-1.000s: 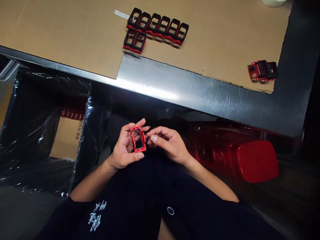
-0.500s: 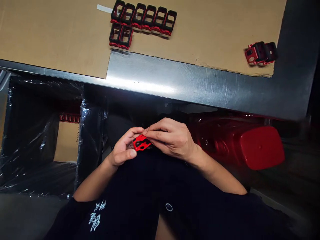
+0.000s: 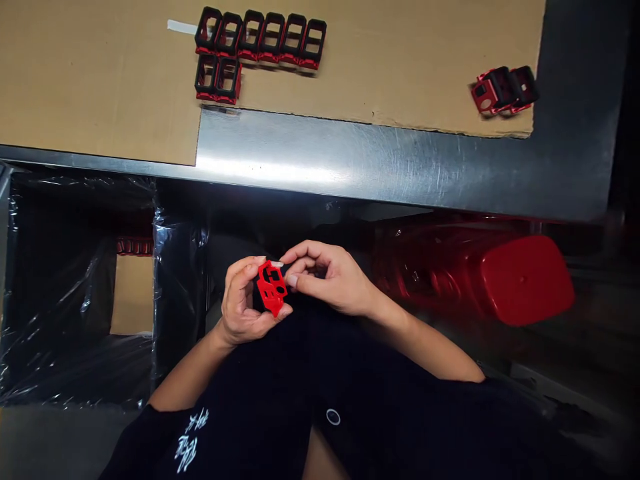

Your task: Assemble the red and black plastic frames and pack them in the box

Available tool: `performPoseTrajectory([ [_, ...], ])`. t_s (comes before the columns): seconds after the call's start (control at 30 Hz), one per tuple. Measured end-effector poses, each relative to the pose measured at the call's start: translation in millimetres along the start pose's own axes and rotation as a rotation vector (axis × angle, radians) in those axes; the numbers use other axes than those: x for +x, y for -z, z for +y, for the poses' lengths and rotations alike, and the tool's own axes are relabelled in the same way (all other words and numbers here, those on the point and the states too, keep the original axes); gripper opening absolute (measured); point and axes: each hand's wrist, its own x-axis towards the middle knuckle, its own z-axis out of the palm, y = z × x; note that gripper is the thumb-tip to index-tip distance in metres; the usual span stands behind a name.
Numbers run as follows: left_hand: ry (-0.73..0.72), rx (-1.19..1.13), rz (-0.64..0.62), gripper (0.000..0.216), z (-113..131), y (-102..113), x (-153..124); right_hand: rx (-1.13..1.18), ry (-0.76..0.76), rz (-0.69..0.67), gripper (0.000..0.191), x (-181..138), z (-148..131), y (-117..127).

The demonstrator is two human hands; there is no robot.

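My left hand (image 3: 245, 300) grips a small red frame part (image 3: 272, 287), with the fingers curled around it and the thumb across its lower end. My right hand (image 3: 327, 277) comes in from the other side, its thumb and index fingertips against the part's upper right edge. The part is turned on edge, showing a red side with dark cut-outs. Both hands hide some of it. On the cardboard sheet (image 3: 100, 80) beyond, a row of black-and-red frames (image 3: 260, 37) stands with a pair of them (image 3: 217, 80) below its left end.
A steel table edge (image 3: 350, 160) runs across the view below the cardboard. More black-and-red frames (image 3: 504, 90) lie at the far right. A plastic-lined box (image 3: 75, 287) at the lower left holds red parts (image 3: 134, 247). A red plastic container (image 3: 525, 280) lies at the right.
My hands have rotated the red part from showing its open face to showing a cut-out side. The table and everything on it have slid up and left in the view.
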Motion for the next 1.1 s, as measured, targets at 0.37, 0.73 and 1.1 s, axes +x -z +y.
performPoseTrajectory([
  [0.37,-0.303,0.378,0.059,0.089,2.5,0.1,9.4,-0.173,-0.008,0.078,0.008,-8.2,-10.6,-15.8],
  [0.73,-0.299,0.385,0.066,0.086,7.9,-1.3,9.6,-0.123,-0.038,0.025,0.015,-13.7,-10.9,-11.5],
  [1.1,-0.339,0.396,0.045,0.088,9.3,-1.0,9.3,-0.168,-0.067,-0.019,0.015,-15.0,-14.2,-5.8],
])
